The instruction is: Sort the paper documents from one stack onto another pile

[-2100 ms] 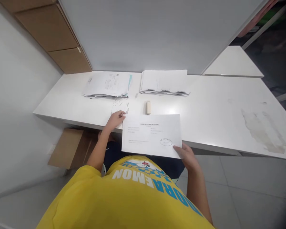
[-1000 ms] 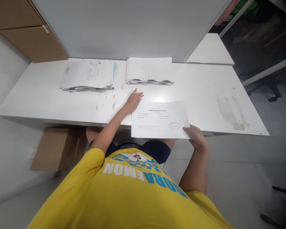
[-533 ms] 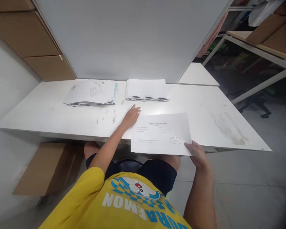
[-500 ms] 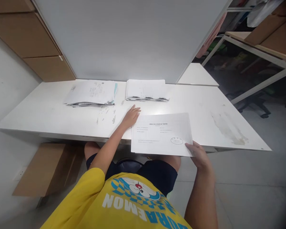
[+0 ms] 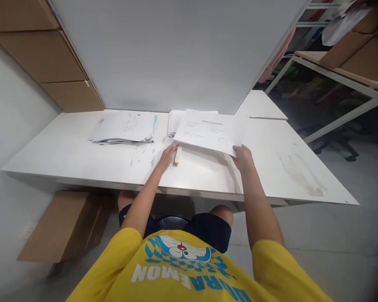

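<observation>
A printed sheet of paper (image 5: 209,131) with a round stamp is tilted over the right-hand paper stack (image 5: 174,121), covering most of it. My right hand (image 5: 243,157) pinches the sheet's lower right corner, thumb on top. At the lower left corner, my left hand (image 5: 168,157) has its fingertips closed on the edge; part of this grip is hard to see. Just beside the left hand, a small cream-coloured object (image 5: 177,156), shaped like a stapler, rests on the white table (image 5: 201,176) below the sheet.
Another stack of papers (image 5: 123,127) lies to the left, with a bluish edge showing. A grey panel (image 5: 176,54) rises behind the table. Cardboard boxes (image 5: 72,96) are piled at the left, and another box (image 5: 55,224) stands below the table.
The sheet has moved forward from the table's front edge to over the right stack, uncovering the cream object. My left hand, formerly flat on the table, now grips the sheet's left corner.
</observation>
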Tool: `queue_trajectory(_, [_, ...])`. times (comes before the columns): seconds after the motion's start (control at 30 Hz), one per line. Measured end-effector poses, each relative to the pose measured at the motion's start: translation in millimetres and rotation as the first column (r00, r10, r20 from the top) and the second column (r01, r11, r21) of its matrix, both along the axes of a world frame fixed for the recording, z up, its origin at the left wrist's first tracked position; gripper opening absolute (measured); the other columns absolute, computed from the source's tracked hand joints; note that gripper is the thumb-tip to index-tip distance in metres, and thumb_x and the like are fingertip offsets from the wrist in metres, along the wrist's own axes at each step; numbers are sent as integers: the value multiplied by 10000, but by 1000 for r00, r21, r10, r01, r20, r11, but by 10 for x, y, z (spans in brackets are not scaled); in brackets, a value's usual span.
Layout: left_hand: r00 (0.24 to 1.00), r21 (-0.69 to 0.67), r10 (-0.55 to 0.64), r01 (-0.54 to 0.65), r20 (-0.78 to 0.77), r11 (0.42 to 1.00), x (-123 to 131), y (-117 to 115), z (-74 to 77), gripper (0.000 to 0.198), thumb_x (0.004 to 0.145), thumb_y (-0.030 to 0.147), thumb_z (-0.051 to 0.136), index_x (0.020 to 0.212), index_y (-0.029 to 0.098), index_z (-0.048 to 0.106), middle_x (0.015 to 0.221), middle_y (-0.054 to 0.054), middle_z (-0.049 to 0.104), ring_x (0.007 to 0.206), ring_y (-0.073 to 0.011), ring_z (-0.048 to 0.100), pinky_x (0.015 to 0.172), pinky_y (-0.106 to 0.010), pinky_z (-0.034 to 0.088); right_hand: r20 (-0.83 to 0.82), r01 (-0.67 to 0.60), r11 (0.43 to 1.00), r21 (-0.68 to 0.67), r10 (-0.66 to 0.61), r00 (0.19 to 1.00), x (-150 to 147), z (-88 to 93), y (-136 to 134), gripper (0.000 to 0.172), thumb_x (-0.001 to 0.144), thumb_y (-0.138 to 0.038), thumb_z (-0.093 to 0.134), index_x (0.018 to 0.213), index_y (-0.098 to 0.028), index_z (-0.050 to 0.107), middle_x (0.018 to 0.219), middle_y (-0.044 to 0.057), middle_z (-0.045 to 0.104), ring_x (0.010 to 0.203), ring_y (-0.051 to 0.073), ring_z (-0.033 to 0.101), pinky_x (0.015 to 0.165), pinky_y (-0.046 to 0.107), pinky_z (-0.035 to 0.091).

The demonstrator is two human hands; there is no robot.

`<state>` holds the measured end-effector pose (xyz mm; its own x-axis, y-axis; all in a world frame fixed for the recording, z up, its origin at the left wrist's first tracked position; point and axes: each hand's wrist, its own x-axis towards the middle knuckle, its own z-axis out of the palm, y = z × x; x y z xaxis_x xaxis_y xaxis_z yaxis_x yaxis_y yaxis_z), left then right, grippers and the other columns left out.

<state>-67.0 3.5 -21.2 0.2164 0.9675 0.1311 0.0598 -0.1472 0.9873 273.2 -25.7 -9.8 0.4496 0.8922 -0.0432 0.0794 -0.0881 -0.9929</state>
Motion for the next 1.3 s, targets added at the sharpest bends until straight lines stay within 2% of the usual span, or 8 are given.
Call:
queue_trajectory(0.2, [992, -27, 19, -23, -127, 999, -9, -114, 64, 436, 965, 404, 481, 1287, 185, 676, 1430, -101, 620, 1376, -268, 533, 1202, -424, 364, 304, 80, 990, -115, -41, 952, -310, 191, 1113, 327, 749, -217, 537, 1044, -114, 636, 996, 166, 681, 946, 275, 627, 825, 410, 538])
queue_trajectory(0.37, [977, 18, -5, 9, -211, 1000, -6, -135, 65, 375, 947, 350, 506, 1231, 210, 708, 1425, -72, 627, 1383, -249, 527, 1221, -403, 350, 490, 123, 987, -106, -56, 870, -602, 150, 1398, 391, 803, -223, 557, 1155, -59, 601, 1284, 319, 555, 1244, 415, 484, 1062, 579, 360])
queue_trajectory(0.57, [987, -34, 36, -42, -156, 999, 3, -126, 3, 381, 952, 350, 493, 1236, 202, 699, 1373, -65, 665, 1335, -238, 571, 1195, -407, 386, 773, 168, 972, 166, -234, 590, -731, -247, 952, 609, 946, -438, 443, 1435, -76, 442, 1533, 281, 392, 1411, 416, 334, 1111, 599, 316])
queue_trajectory(0.67, [986, -27, 30, -34, -164, 999, 27, -129, 5, 360, 948, 339, 497, 1207, 216, 714, 1354, -51, 679, 1322, -237, 582, 1187, -401, 398, 890, -97, 982, 160, -101, 445, -750, -425, 736, 587, 982, -478, 377, 1437, -120, 475, 1580, 220, 384, 1469, 357, 307, 1153, 552, 310])
queue_trajectory(0.77, [983, 0, 35, -35, -178, 999, 44, -125, 15, 348, 959, 335, 487, 1189, 226, 723, 1346, -40, 685, 1323, -230, 582, 1187, -388, 398, 943, -228, 973, -38, 110, 314, -788, -481, 681, 567, 989, -454, 355, 1415, -119, 521, 1588, 196, 402, 1488, 340, 316, 1181, 533, 293])
queue_trajectory(0.97, [973, 135, 132, -107, -188, 985, 91, -202, -61, 360, 996, 312, 438, 1234, 202, 685, 1380, -75, 658, 1337, -221, 571, 1167, -386, 425, 917, -127, 983, -134, 172, 360, -839, -452, 600, 636, 989, -423, 305, 1470, -38, 463, 1578, 244, 402, 1457, 375, 374, 1126, 529, 388])
queue_trajectory(1.13, [876, 506, 353, -152, -330, 849, 48, -137, -68, 350, 975, 208, 409, 1209, 208, 670, 1294, -97, 693, 1289, -224, 584, 1167, -430, 426, 909, -147, 989, -25, 84, 409, -880, -492, 173, 640, 978, -435, 330, 1483, -58, 442, 1619, 249, 322, 1499, 377, 298, 1121, 568, 382])
queue_trajectory(1.3, [575, 557, 631, -332, -520, 761, -664, 336, 182, 473, 932, 212, 498, 1401, 183, 557, 1488, -113, 554, 1507, -279, 337, 1272, -484, 227, 875, -169, 985, 11, 73, 479, -913, -538, -71, 615, 971, -453, 357, 1459, -97, 471, 1645, 227, 273, 1525, 362, 245, 1159, 575, 332])
